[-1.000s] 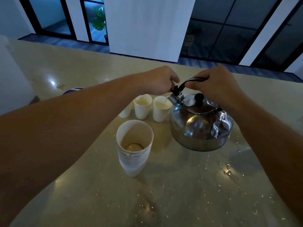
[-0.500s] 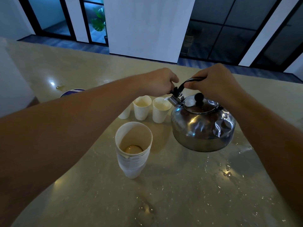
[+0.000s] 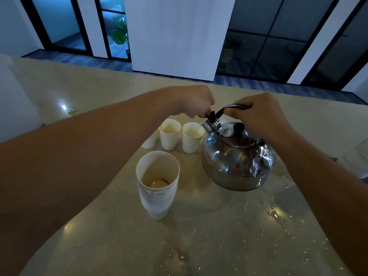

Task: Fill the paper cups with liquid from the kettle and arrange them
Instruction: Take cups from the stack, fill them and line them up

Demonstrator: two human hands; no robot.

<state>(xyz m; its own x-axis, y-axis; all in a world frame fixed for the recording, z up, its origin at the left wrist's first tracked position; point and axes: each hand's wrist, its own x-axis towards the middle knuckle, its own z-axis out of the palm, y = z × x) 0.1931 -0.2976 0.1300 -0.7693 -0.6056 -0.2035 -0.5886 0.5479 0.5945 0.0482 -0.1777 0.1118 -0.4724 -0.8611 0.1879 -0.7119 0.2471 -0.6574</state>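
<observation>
Steel kettle [image 3: 237, 156] w/ liquid: heavy, hangs tilted mid-tabletop [image 3: 219, 236], spout over a paper cup [image 3: 192, 139]. Right hand [image 3: 260, 114] curled round handle; left hand [image 3: 195, 102] pinches spout cap lever. Cups light, crushable, so grip low.

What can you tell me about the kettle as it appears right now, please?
The kettle is shiny, dented metal with a black-knobbed lid and a black handle. It hangs tilted above the table, spout toward the nearest cup. The right hand grips the handle; the left hand pinches the spout lever.
</observation>
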